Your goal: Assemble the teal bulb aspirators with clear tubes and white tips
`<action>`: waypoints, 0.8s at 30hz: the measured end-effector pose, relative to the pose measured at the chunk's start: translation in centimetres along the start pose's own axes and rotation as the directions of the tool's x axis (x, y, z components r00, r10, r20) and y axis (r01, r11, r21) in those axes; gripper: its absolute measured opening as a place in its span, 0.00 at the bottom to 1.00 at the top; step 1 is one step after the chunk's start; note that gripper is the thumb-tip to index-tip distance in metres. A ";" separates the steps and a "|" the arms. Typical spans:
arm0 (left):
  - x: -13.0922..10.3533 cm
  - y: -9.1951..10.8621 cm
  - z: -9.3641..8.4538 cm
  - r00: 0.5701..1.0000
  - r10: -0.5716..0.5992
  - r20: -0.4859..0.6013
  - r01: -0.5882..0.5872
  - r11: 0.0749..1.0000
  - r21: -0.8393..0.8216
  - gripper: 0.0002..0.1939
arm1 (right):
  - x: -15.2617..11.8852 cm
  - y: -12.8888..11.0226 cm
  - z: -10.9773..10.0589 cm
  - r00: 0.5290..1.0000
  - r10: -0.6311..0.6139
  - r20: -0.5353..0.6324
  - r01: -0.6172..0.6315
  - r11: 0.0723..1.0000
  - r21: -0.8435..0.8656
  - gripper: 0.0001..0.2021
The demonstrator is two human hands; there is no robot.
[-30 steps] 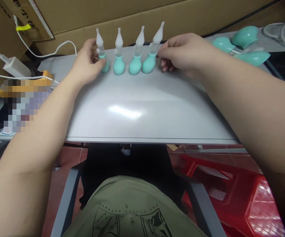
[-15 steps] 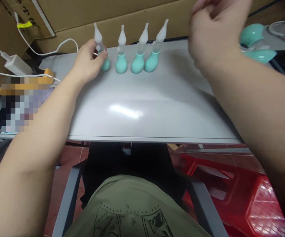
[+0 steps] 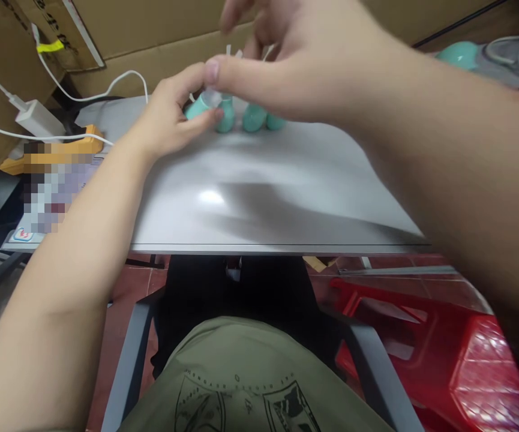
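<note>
My left hand (image 3: 162,117) is closed round a nasal aspirator (image 3: 197,107) with a teal bulb and a clear neck. It leans to the right, and its tip is hidden behind my right hand (image 3: 299,66). That hand reaches across from the right, its thumb stretched out by the aspirator's neck and its fingers apart; I cannot tell whether the thumb touches it. Behind my hands stand a second aspirator (image 3: 226,117), a third aspirator (image 3: 254,119) and a fourth aspirator (image 3: 276,122), partly covered by the right hand.
The grey table (image 3: 187,222) runs across in front of me. On its left lie a white charger plug (image 3: 38,119) and an orange block (image 3: 92,141). A teal object (image 3: 459,55) is at the far right. Cardboard (image 3: 151,30) walls the back; a red stool (image 3: 488,360) stands below.
My right hand has swung left from above the right side to the held aspirator. My left hand has tilted that aspirator to the right.
</note>
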State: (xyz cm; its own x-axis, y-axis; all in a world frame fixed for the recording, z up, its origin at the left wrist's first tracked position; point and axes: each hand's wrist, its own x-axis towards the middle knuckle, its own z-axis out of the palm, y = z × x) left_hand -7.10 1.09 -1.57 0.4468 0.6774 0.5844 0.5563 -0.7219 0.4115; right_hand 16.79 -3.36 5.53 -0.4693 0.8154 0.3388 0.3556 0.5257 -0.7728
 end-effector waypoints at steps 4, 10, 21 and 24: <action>0.0 -0.5 1.0 0.996 0.084 -0.042 -0.082 0.996 0.048 0.10 | 1.5 2.2 2.1 0.968 -0.246 -0.057 0.228 0.949 -0.218 0.14; -0.1 0.0 1.1 0.994 0.079 0.070 -0.083 0.995 0.057 0.08 | 1.4 7.0 3.6 0.938 -0.329 -0.104 0.321 0.943 -0.090 0.10; -0.3 3.0 0.3 0.983 0.025 0.182 0.016 0.976 -0.217 0.11 | 0.7 7.3 5.0 0.994 -0.061 -0.088 0.093 0.899 0.427 0.31; -0.2 3.2 0.2 0.975 0.011 0.223 0.043 0.971 -0.236 0.13 | 0.5 7.3 5.2 0.996 -0.018 -0.089 0.059 0.868 0.493 0.29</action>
State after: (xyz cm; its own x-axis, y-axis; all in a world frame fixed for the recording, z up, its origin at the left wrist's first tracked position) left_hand -5.25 -1.34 -0.56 0.5981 0.6835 0.4184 0.3936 -0.7053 0.5896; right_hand 14.92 -0.40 -2.75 -0.4015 0.8245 0.3988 -0.1181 0.3852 -0.9153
